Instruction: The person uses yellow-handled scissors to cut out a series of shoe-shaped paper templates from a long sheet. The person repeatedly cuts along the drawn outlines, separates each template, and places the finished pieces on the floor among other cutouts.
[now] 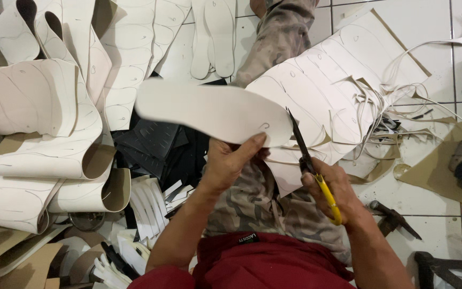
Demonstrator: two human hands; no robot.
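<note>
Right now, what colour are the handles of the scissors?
Yellow: the scissors' handles show in the right hand, in the head view.

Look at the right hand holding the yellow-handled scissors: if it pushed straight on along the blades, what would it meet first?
Probably the white insole held by the left hand: the right hand points the scissors up at its heel edge, though depth is unclear.

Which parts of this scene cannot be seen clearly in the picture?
- Scissors, head view: yellow handles mostly covered by the right hand.
- White insole: its toe end is motion-blurred.
- Left hand: fingers hidden behind the insole.
- Dark tool on the floor: too small to identify.
</note>
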